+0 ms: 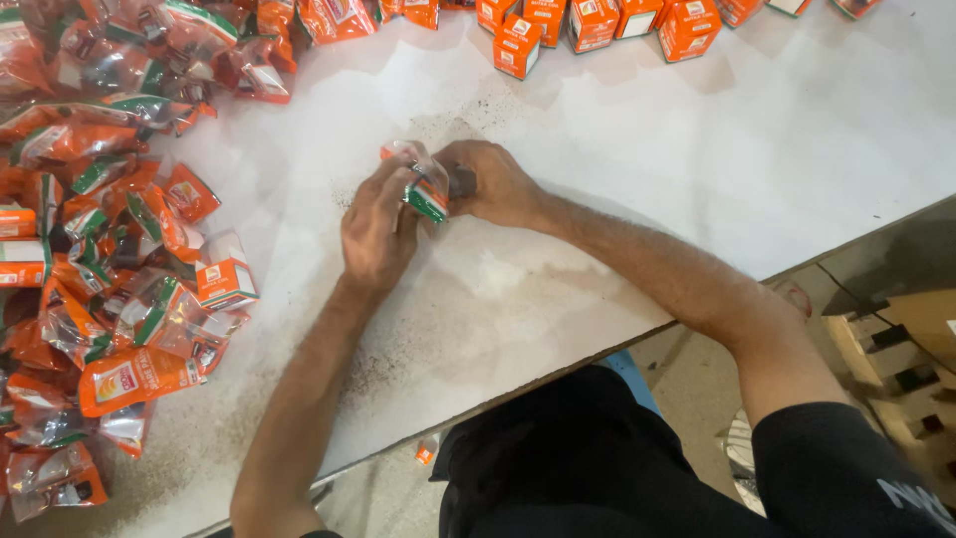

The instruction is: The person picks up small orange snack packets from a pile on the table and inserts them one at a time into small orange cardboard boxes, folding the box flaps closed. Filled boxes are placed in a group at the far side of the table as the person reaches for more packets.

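Along the left edge of the white worktop [617,179] lies a heap of orange and green sachets [90,249], some clear-sided with dark contents. Near the middle, the left hand [378,224] and right hand [493,184] both close on one small sachet [423,184], held between them just above the worktop; its contents look dark, though motion blur makes that uncertain. Dark specks dust the surface around it. Farther right, along the far edge, stand small orange boxes [597,25].

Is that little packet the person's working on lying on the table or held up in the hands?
Held up. Both the left hand and the right hand grip the small clear orange-and-green packet between them, above the white table.
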### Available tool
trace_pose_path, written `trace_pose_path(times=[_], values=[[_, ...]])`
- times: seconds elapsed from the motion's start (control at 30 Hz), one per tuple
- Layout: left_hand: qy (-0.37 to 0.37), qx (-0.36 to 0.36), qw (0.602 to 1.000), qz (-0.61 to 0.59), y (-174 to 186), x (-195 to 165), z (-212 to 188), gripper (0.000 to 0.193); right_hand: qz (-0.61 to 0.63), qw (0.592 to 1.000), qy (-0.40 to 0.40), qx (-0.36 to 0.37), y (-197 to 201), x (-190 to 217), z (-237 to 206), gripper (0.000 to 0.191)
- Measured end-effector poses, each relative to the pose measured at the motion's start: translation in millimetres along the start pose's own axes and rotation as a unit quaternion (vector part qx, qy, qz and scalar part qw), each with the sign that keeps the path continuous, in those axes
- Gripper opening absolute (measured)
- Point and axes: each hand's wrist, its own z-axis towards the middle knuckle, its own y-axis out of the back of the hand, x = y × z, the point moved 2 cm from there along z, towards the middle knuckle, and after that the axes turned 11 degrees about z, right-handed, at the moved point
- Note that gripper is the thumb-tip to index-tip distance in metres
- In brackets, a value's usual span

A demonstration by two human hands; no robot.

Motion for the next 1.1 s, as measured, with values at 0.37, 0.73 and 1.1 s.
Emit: trace_pose_path(times=[0.37, 0.73, 1.1], values=[[0.107, 0.086, 0.983, 0.124, -23, 14, -6, 0.028, -0.036, 0.999, 0.023, 0.002, -5, 3, -5, 0.067], [0.469, 0.058, 0.861, -0.188, -47, 22, 4, 0.060, -0.047, 0.999, 0.013, 0.013, -7, 14, -5, 0.063], [0.426, 0.142, 0.868, -0.210, -39, 37, 11, 0.026, -0.082, 0.996, 0.019, 0.010, -13, 11, -13, 0.062]])
